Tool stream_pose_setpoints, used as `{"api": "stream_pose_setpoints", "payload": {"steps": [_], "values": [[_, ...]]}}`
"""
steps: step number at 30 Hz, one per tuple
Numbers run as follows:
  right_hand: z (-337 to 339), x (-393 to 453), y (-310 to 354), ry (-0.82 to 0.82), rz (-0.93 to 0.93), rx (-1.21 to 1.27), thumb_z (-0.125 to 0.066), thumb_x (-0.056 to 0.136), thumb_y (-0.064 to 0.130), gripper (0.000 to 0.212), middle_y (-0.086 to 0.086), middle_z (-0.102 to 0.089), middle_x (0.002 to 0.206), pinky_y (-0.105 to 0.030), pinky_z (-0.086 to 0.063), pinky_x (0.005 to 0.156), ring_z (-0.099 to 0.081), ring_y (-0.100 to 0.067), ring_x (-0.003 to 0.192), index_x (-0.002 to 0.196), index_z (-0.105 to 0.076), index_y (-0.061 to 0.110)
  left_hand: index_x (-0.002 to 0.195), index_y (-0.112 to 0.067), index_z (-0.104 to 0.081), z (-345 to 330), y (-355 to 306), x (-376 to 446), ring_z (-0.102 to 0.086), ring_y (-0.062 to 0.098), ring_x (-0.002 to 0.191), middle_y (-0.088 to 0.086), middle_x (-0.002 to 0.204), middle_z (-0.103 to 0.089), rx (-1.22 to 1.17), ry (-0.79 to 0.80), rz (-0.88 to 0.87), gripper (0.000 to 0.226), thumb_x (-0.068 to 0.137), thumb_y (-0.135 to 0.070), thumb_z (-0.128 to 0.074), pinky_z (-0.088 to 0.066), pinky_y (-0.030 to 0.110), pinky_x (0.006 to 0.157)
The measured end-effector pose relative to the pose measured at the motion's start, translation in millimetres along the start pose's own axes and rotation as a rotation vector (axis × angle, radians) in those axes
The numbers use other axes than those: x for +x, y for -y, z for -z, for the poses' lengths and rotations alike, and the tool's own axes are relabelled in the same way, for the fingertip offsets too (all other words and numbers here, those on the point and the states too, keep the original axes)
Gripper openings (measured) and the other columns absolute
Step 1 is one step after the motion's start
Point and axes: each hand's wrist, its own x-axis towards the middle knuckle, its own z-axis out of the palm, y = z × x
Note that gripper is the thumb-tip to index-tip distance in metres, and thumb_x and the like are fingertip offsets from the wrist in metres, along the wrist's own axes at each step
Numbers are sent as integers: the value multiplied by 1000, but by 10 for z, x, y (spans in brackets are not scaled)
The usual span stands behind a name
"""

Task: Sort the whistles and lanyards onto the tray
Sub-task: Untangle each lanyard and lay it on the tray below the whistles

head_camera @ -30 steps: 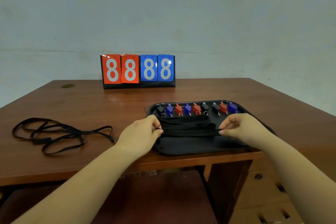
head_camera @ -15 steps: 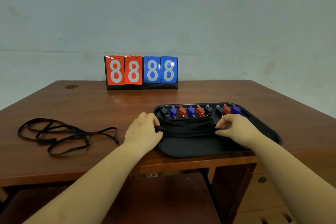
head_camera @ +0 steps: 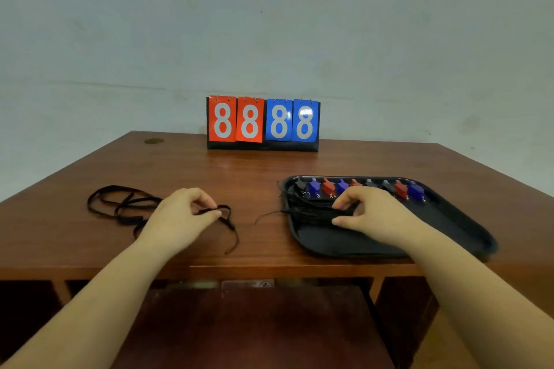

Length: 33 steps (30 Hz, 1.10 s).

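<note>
Left hand (head_camera: pixel 180 213) pinching, fingers curled; right hand (head_camera: pixel 371 213) spread, pressing down.

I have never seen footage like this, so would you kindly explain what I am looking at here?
There is no machine: a person wears a camera on the head, looking down at their own bare hands. A wooden table holds a scoreboard showing 8888 and a black tray. Whistles line the tray's far edge, with a lanyard bundle before them. The right hand rests on that bundle. The left hand pinches a loose lanyard lying on the table, left of the tray.
</note>
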Motion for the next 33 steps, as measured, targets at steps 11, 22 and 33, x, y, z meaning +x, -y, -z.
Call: {"api": "stream_pose_setpoints", "payload": {"steps": [11,22,33], "values": [[-914,414,1219,16,178,-271,-59,84,49,34,3,-55,110,-34,-47,88,-55,-18,103,106,-61,23,119,-32,-57,98,477,-21,-40,9,122,-13,124,-51,196,62,-216,32,87,-36,-61,-30,26,106],[-944,406,1299,33,249,-118,-57,89,33,8,6,-61,88,-31,-48,76,-59,-16,88,90,-57,25,117,-25,-57,-108,383,107,-20,9,140,-8,145,-40,114,193,-429,24,98,-28,-43,-12,27,114],[-446,101,902,-43,74,12,-61,88,26,10,17,-61,81,-13,-45,74,-57,2,77,95,-67,29,90,-32,-58,224,352,-128,-52,4,70,-9,77,-58,8,252,-301,26,99,-37,-34,-38,23,63]]}}
